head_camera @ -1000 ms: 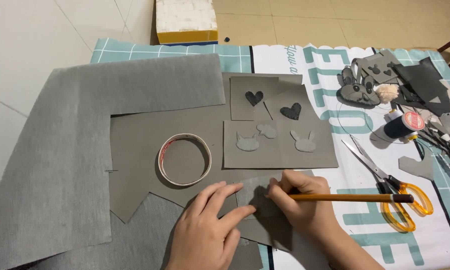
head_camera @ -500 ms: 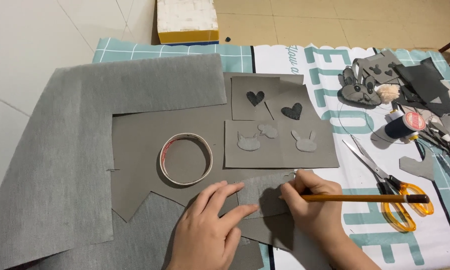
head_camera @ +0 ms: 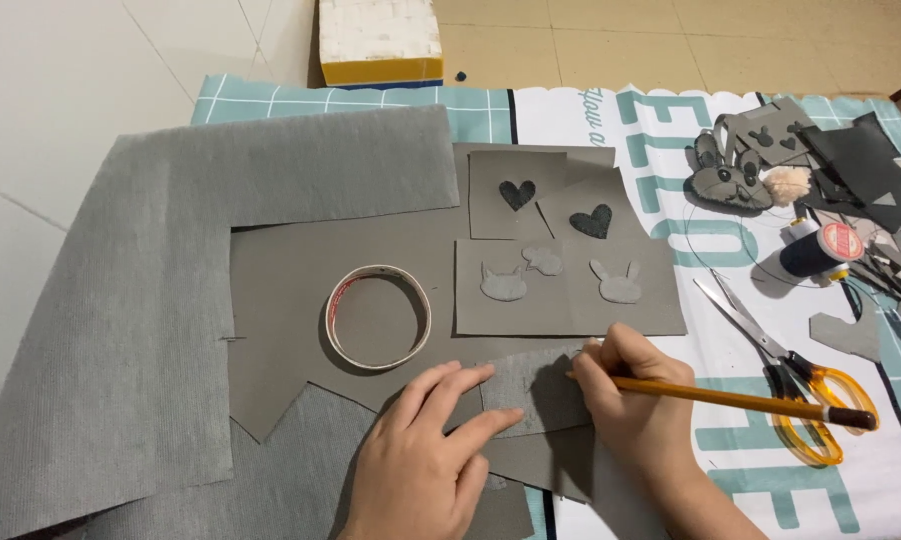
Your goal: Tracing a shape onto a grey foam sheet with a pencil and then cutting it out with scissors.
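At the table's near edge, the left hand presses flat, fingers spread, on a grey fabric piece. The right hand grips a pencil, tip at the piece's right edge. Scissors lie just right; a tape ring sits behind.

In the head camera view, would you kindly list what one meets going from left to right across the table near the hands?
Large grey fabric sheet → tape ring → left hand pressing a small grey fabric piece → right hand holding a pencil → orange-handled scissors.
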